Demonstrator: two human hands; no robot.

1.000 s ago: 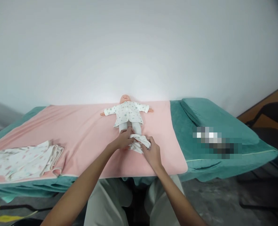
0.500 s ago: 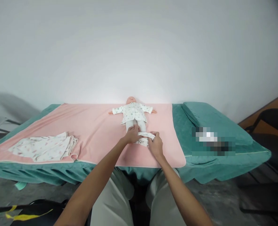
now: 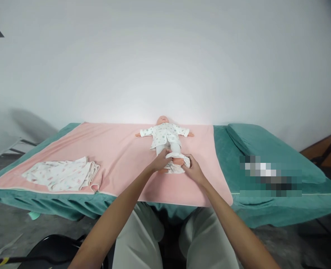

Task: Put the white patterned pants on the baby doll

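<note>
A baby doll [image 3: 165,135] lies on its back, head towards the wall, in a white long-sleeved top with small prints. Its legs look white. Bunched white baby pants [image 3: 175,170] are around its lower legs, and one bare foot [image 3: 178,161] shows in a cloth opening. My left hand [image 3: 162,160] pinches the left edge of this cloth beside the feet. On the other side, my right hand [image 3: 193,170] grips the right edge, thumb and fingers closed on it. Another bit of foot shows below my left hand.
A pink blanket [image 3: 120,149] covers much of the green bed [image 3: 222,157]. Folded white printed cloth [image 3: 61,175] lies at the left. At the right is a green pillow [image 3: 277,149], with a blurred-out item [image 3: 268,173] beside it. A black chair [image 3: 53,248] stands lower left.
The pants' opening has spread around the doll's foot, which now shows inside it. My right hand has turned to hold the cloth's outer side. The view has shifted slightly left.
</note>
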